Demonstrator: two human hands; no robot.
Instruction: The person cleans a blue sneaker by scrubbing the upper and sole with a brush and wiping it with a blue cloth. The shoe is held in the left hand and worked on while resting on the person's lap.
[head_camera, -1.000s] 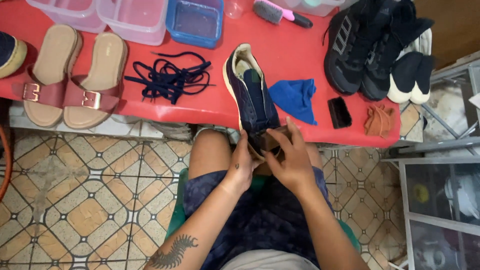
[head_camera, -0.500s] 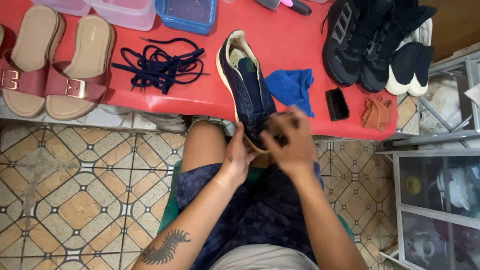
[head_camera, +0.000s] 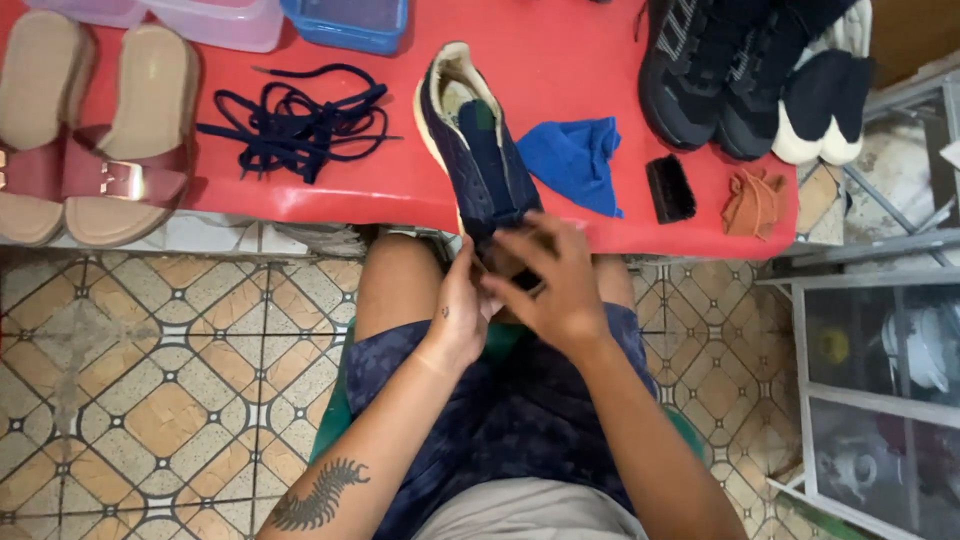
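Observation:
A navy sneaker (head_camera: 470, 140) with a cream sole lies heel-away on the red table (head_camera: 560, 60), its toe hanging over the near edge above my knee. My left hand (head_camera: 458, 318) grips the toe from the left side. My right hand (head_camera: 550, 280) covers the toe from the right, fingers pressed on it; a brown thing under the fingers is mostly hidden. A blue cloth (head_camera: 575, 160) lies just right of the sneaker, and a small black brush (head_camera: 669, 188) beside that.
Dark blue laces (head_camera: 290, 120) lie loose left of the sneaker. Tan sandals with red straps (head_camera: 100, 140) sit far left, black sneakers (head_camera: 720, 70) far right, an orange rag (head_camera: 755, 200) near the table corner. Plastic tubs (head_camera: 350, 20) line the back. A metal-framed cabinet (head_camera: 880, 380) stands right.
The view has shifted so the table sits higher in frame. My right hand has slid across the sneaker's toe; my left hand keeps its grip.

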